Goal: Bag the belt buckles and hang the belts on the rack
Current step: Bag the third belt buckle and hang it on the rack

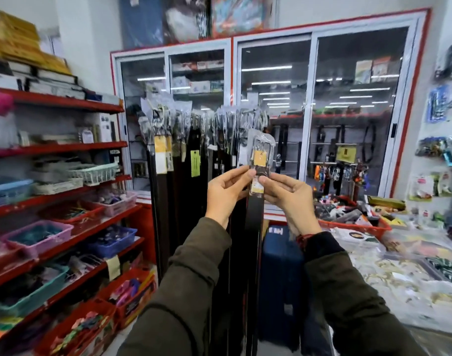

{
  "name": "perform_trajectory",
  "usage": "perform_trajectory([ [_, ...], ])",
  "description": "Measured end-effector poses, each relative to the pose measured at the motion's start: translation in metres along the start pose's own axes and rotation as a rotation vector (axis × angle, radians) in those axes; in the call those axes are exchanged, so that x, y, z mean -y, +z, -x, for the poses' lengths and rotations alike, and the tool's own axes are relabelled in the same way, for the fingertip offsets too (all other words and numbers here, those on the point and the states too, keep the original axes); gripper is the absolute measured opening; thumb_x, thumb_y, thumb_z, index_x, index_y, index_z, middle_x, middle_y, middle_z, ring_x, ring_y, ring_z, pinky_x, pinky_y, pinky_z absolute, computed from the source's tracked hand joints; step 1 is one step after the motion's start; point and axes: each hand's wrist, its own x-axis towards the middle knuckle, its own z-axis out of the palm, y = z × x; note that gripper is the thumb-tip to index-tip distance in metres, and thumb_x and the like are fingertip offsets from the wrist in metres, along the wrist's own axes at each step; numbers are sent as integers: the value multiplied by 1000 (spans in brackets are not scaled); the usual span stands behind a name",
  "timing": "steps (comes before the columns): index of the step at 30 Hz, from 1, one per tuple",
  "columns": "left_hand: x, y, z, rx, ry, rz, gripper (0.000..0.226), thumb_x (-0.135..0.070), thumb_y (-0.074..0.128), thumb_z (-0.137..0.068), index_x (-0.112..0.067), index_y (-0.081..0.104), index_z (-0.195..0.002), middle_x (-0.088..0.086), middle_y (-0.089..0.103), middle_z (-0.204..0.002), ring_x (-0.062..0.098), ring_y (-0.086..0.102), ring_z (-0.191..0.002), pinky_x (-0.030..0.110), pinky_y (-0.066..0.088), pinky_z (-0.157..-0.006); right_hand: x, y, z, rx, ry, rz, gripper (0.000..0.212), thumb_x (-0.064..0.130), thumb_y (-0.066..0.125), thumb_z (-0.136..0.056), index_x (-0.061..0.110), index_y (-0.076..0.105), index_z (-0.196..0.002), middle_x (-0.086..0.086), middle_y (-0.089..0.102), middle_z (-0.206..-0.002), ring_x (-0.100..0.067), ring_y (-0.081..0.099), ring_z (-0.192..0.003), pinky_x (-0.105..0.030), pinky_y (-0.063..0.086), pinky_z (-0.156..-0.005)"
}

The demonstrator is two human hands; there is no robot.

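Observation:
I hold a dark belt (pixel 253 227) upright in front of me, its strap hanging down between my arms. Its metal buckle sits inside a clear plastic bag (pixel 261 147) with a yellow tag. My left hand (pixel 226 192) pinches the bag's lower left edge. My right hand (pixel 286 195) pinches its lower right edge, just under the buckle. Behind it stands the belt rack (pixel 204 116), where several dark belts hang with bagged buckles and yellow or green tags.
Red shelves (pixel 65 150) with baskets of small goods line the left. A glass-door cabinet (pixel 271 98) stands behind the rack. A blue suitcase (pixel 281 283) stands under my right arm. A counter (pixel 399 273) with a red tray (pixel 353 224) of items lies to the right.

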Motion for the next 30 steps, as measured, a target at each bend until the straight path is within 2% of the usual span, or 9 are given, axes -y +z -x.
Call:
perform_trajectory([
  [3, -20, 12, -20, 13, 76, -11, 32, -7, 73, -91, 0, 70, -122, 4, 76, -98, 5, 72, -86, 18, 61, -74, 14, 7, -20, 21, -50, -31, 39, 4, 77, -85, -4, 68, -123, -17, 79, -109, -24, 76, -103, -35, 63, -87],
  [6, -31, 21, -39, -13, 118, -4, 31, -11, 74, -91, -2, 71, -121, 12, 77, -109, 15, 74, -103, 27, 62, -84, 27, 14, -40, 17, -99, 0, 41, 7, 76, -87, -1, 67, -126, -19, 76, -117, -29, 72, -114, -43, 59, -96],
  [9, -37, 30, -54, -43, 115, 36, 29, -13, 74, -91, -4, 71, -119, 17, 74, -119, 30, 69, -119, 39, 60, -96, 39, 18, -57, 10, -146, 43, 41, 11, 77, -88, 2, 68, -126, -15, 78, -114, -25, 73, -111, -35, 61, -86],
  [13, -41, 40, -66, -79, 115, 59, 31, -12, 74, -91, 0, 71, -120, 20, 73, -120, 28, 70, -109, 27, 62, -83, 46, 19, -70, -5, -148, 79, 35, 12, 76, -89, 4, 71, -123, -8, 79, -104, -14, 74, -94, -29, 61, -82],
  [16, -37, 42, -70, -87, 86, 77, 33, -13, 74, -91, 0, 70, -121, 19, 74, -121, 30, 70, -115, 23, 62, -81, 44, 18, -75, -22, -130, 92, 36, 12, 76, -89, 3, 70, -124, -12, 78, -108, -19, 74, -101, -36, 61, -88],
  [19, -32, 42, -74, -105, 67, 98, 36, -14, 75, -90, 1, 69, -123, 17, 73, -121, 25, 70, -112, 17, 61, -74, 41, 17, -77, -35, -124, 113, 39, 13, 76, -90, 1, 68, -126, -13, 77, -111, -18, 74, -100, -30, 63, -83],
  [23, -27, 42, -80, -121, 62, 105, 34, -15, 76, -90, -1, 71, -120, 17, 74, -121, 26, 71, -112, 21, 62, -78, 38, 17, -83, -28, -125, 150, 39, 14, 75, -90, 2, 68, -126, -11, 77, -109, -11, 73, -90, -21, 61, -73],
  [28, -21, 37, -84, -143, 27, 136, 28, -12, 75, -91, 0, 71, -115, 18, 74, -115, 21, 70, -100, 29, 61, -84, 28, 19, -95, -32, -98, 201, 40, 19, 78, -88, 2, 69, -124, -15, 77, -111, -29, 74, -109, -46, 61, -93],
  [30, -17, 34, -86, -155, 36, 120, 33, -12, 75, -91, 1, 70, -120, 15, 74, -111, 21, 70, -99, 28, 60, -85, 22, 21, -98, -27, -97, 210, 40, 17, 75, -91, 0, 67, -126, -18, 76, -114, -31, 73, -111, -48, 61, -93],
])
